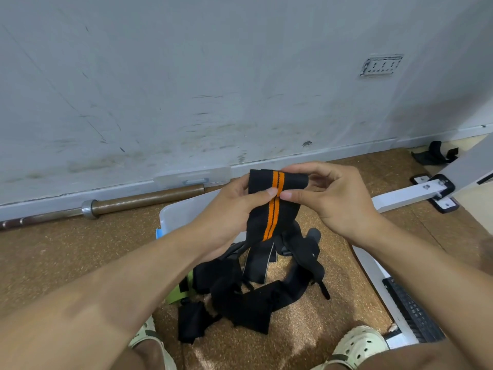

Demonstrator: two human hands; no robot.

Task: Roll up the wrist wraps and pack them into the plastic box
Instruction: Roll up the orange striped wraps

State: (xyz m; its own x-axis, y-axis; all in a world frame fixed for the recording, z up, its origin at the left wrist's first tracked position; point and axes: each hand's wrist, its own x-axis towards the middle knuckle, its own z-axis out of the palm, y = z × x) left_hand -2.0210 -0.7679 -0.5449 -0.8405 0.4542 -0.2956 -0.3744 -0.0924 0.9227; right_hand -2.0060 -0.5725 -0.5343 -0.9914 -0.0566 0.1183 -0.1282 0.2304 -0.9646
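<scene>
Cork floor below; left hand and right hand pinch black orange-striped wrist wrap.

Cork-like floor carries wrist wraps, plastic box, barbell

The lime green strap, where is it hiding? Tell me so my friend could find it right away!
Start at the pile of black wrist wraps on the brown floor, between the person's two pale shoes. Look to the pile's left edge, right beside the left forearm: the lime green strap peeks out there. It is the only bright green piece; its neighbours are black or grey.
</scene>
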